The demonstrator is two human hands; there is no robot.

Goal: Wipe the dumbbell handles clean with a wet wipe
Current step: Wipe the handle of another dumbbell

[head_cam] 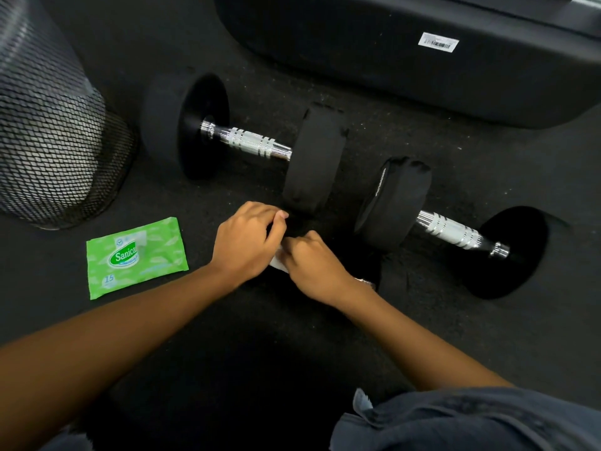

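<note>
White wet wipe (278,262), mostly hidden, pinched between left hand (245,242) and right hand (313,265) just over black rubber floor (422,304). Unfold it fully before wrapping a handle; knurling likely needs twisting strokes. Green wipe packet (136,257) lies left. Farther: right black dumbbell (450,230), then left black dumbbell (250,143), chrome handles bare.

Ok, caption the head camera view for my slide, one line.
Left hand and right hand pinch a white wipe; green wipe pack and two dumbbells lie nearby.
</note>
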